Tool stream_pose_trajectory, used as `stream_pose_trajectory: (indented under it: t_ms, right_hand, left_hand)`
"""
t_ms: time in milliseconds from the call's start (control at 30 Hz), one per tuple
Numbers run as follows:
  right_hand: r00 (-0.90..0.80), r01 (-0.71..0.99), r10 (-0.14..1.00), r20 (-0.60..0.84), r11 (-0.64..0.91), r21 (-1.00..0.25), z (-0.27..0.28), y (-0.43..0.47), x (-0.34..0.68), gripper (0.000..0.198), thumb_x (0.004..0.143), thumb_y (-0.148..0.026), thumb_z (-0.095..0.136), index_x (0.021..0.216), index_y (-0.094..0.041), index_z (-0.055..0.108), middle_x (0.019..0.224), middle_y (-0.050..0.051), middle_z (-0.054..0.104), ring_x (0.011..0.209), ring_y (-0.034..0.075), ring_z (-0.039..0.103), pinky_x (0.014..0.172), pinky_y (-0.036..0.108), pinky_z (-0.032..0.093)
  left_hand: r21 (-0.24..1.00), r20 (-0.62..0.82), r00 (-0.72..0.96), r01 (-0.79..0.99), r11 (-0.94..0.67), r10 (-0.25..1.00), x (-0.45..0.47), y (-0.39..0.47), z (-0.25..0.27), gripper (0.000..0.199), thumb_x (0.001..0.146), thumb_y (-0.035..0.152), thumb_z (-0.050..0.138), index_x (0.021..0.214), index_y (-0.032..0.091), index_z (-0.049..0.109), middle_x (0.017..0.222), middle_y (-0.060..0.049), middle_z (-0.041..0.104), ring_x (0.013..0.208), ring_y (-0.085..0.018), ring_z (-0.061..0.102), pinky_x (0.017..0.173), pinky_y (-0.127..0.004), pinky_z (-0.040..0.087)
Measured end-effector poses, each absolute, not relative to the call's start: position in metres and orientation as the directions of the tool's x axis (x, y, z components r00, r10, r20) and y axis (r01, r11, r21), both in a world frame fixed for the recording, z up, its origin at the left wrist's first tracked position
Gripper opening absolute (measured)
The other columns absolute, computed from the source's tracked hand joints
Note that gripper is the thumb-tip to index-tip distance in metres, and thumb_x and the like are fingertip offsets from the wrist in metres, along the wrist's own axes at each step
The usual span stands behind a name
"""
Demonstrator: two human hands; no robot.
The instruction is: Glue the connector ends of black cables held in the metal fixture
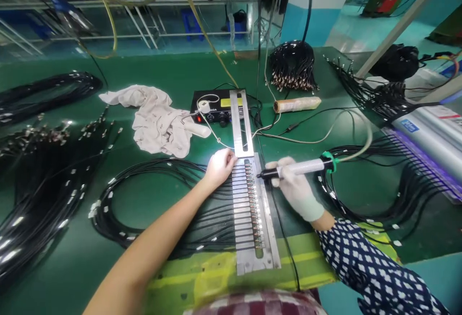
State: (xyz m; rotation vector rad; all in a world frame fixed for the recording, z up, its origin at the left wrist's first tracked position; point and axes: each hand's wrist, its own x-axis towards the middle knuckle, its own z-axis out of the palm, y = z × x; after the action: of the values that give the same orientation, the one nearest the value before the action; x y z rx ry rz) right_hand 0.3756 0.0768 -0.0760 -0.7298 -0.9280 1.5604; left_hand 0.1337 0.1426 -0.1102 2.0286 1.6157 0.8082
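Note:
My right hand [294,187], in a white glove, is wrapped round a dispensing syringe [306,166] with a white barrel, black nozzle and green-and-black cap. Its tip points left, at the upper part of a long metal cable fixture [249,262]. Several black cables [216,211] lie side by side in the fixture's slots, their small metal ends in a row. My bare left hand [220,167] is closed in a pinch at the fixture's top left corner, beside the lower end of a slotted metal plate [237,118]. What its fingertips hold is hidden.
Behind the fixture stands a black dispenser controller [212,106] with a crumpled cloth [155,122] beside it. A tape-wrapped roll [298,104] and a cable bundle [292,67] lie at the back. A silver device [429,132] stands right. A pale hose [368,134] runs from the syringe.

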Motion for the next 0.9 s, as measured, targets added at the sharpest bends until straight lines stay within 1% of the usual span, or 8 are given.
stream_pose_trajectory:
  t_ms: [67, 133, 200, 267, 367, 500, 700, 900]
  right_hand:
    - [-0.125, -0.336, 0.987, 0.102, 0.055, -0.94, -0.072, 0.096, 0.377, 0.025, 0.088, -0.036, 0.073, 0.107, -0.025, 0.062, 0.105, 0.003, 0.073, 0.062, 0.01, 0.062, 0.06, 0.023, 0.055]
    - [-0.121, -0.15, 0.979, 0.162, 0.143, -0.978, -0.073, 0.11, 0.378, 0.024, 0.091, -0.033, 0.068, 0.113, -0.024, 0.065, 0.109, 0.005, 0.073, 0.066, 0.012, 0.067, 0.062, 0.026, 0.058]
    - [-0.14, 0.002, 0.961, 0.237, 0.24, -0.971, -0.077, 0.115, 0.377, 0.018, 0.092, -0.031, 0.066, 0.109, -0.024, 0.069, 0.113, 0.006, 0.072, 0.078, 0.016, 0.071, 0.072, 0.031, 0.061]
    - [-0.186, 0.095, 0.931, 0.313, 0.334, -0.938, -0.081, 0.114, 0.376, 0.014, 0.091, -0.028, 0.066, 0.103, -0.024, 0.071, 0.116, 0.006, 0.072, 0.094, 0.021, 0.072, 0.087, 0.039, 0.061]
    - [-0.262, 0.162, 0.889, 0.376, 0.425, -0.891, -0.083, 0.109, 0.377, 0.017, 0.086, -0.022, 0.071, 0.103, -0.026, 0.071, 0.117, 0.005, 0.072, 0.104, 0.024, 0.07, 0.095, 0.043, 0.059]
    - [-0.276, 0.251, 0.872, 0.405, 0.472, -0.845, -0.082, 0.11, 0.378, 0.022, 0.083, -0.019, 0.072, 0.103, -0.027, 0.07, 0.116, 0.004, 0.073, 0.099, 0.024, 0.072, 0.085, 0.042, 0.063]
    - [-0.281, 0.214, 0.855, 0.437, 0.499, -0.84, -0.081, 0.114, 0.376, 0.023, 0.084, -0.019, 0.071, 0.105, -0.025, 0.07, 0.114, 0.007, 0.074, 0.097, 0.023, 0.073, 0.084, 0.04, 0.063]
    - [-0.288, 0.235, 0.856, 0.429, 0.497, -0.835, -0.081, 0.115, 0.373, 0.024, 0.082, -0.017, 0.072, 0.105, -0.026, 0.07, 0.112, 0.006, 0.074, 0.096, 0.023, 0.074, 0.083, 0.039, 0.064]
  left_hand:
    - [0.629, 0.195, 0.166, 0.735, -0.253, 0.967, 0.134, 0.14, -0.111, 0.017, 0.092, 0.035, 0.051, 0.083, 0.02, 0.055, 0.075, -0.001, 0.054, 0.076, -0.019, 0.051, 0.074, -0.03, 0.04]
    - [0.621, 0.2, 0.177, 0.738, -0.265, 0.964, 0.133, 0.139, -0.11, 0.018, 0.093, 0.035, 0.05, 0.086, 0.02, 0.055, 0.076, -0.002, 0.054, 0.078, -0.019, 0.051, 0.075, -0.031, 0.039]
    - [0.624, 0.189, 0.187, 0.735, -0.265, 0.964, 0.132, 0.138, -0.11, 0.018, 0.095, 0.035, 0.05, 0.088, 0.02, 0.056, 0.077, -0.002, 0.054, 0.078, -0.019, 0.051, 0.075, -0.031, 0.038]
    - [0.627, 0.17, 0.196, 0.735, -0.259, 0.966, 0.13, 0.138, -0.109, 0.019, 0.095, 0.035, 0.05, 0.088, 0.019, 0.056, 0.077, -0.001, 0.054, 0.078, -0.019, 0.051, 0.075, -0.031, 0.038]
    - [0.608, 0.167, 0.213, 0.746, -0.271, 0.963, 0.129, 0.137, -0.107, 0.019, 0.096, 0.035, 0.05, 0.089, 0.019, 0.057, 0.077, -0.001, 0.054, 0.077, -0.018, 0.051, 0.073, -0.031, 0.039]
    - [0.581, 0.169, 0.223, 0.764, -0.28, 0.96, 0.128, 0.136, -0.104, 0.018, 0.097, 0.035, 0.049, 0.093, 0.019, 0.058, 0.078, -0.002, 0.055, 0.078, -0.018, 0.051, 0.074, -0.032, 0.04]
    - [0.589, 0.172, 0.222, 0.758, -0.281, 0.96, 0.128, 0.135, -0.103, 0.02, 0.097, 0.036, 0.05, 0.095, 0.018, 0.059, 0.082, -0.003, 0.058, 0.079, -0.018, 0.053, 0.074, -0.032, 0.041]
    - [0.583, 0.17, 0.22, 0.764, -0.278, 0.961, 0.128, 0.135, -0.103, 0.021, 0.097, 0.037, 0.05, 0.095, 0.019, 0.059, 0.08, -0.002, 0.058, 0.079, -0.018, 0.052, 0.073, -0.032, 0.041]
